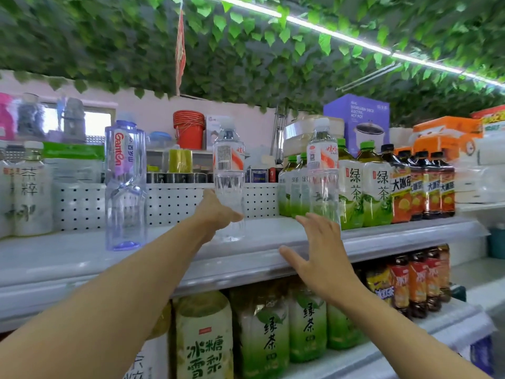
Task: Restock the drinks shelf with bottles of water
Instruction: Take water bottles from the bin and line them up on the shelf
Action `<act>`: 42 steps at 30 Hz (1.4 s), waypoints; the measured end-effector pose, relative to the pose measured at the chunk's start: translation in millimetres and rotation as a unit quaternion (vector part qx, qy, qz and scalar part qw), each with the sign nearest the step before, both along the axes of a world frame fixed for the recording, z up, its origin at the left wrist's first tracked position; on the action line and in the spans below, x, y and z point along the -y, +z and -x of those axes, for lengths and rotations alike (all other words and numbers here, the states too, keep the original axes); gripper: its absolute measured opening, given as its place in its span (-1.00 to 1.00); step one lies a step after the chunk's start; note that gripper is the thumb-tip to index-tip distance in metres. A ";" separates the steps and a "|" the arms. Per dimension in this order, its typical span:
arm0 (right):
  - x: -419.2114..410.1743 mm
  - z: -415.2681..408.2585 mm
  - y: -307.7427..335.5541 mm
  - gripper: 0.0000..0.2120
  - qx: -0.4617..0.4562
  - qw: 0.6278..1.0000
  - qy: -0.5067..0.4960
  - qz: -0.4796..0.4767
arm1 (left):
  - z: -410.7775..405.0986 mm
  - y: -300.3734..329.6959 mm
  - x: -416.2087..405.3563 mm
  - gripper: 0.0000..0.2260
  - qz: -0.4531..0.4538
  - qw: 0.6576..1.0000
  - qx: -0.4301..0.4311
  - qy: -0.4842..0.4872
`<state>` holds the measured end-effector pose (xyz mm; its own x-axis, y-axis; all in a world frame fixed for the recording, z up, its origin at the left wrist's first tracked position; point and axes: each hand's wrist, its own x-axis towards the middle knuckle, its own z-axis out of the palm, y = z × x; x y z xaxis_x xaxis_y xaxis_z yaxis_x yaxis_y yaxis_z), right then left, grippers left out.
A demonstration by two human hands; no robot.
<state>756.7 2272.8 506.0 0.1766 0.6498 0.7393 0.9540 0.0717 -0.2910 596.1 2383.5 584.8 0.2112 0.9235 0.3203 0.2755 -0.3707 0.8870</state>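
Observation:
A clear water bottle (229,165) with a red-and-white label stands upright on the top white shelf (169,258). My left hand (217,212) grips its lower part, thumb up on the left side and fingers across the front. A second water bottle (323,170) of the same kind stands to the right, beside the green tea bottles. My right hand (319,250) hovers just below and in front of its base, fingers spread, holding nothing. A tall, purple-tinted Ganten water bottle (125,187) stands alone on the shelf to the left.
Green tea bottles (366,187) and dark iced-tea bottles (423,187) fill the shelf's right side. Pale tea bottles (30,195) stand at the far left. A white perforated panel (175,203) backs the shelf. The lower shelf holds more drink bottles (262,332). Boxes and a red bucket (190,129) sit behind.

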 end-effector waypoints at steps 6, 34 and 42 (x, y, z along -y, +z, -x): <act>3.3 -25.9 10.2 -0.36 0.004 1.000 -0.005 -0.030 | -43.8 2.8 4.8 -0.64 0.026 0.997 0.014 -0.071; -1.4 -93.2 -11.1 -0.30 -0.035 0.999 0.009 -0.005 | -131.2 1.8 -10.8 -0.61 -0.012 0.998 -0.059 -0.013; -8.1 -99.3 -20.5 -0.36 -0.020 1.000 0.004 -0.018 | -144.8 -1.7 -15.5 -0.66 -0.020 0.998 -0.058 -0.015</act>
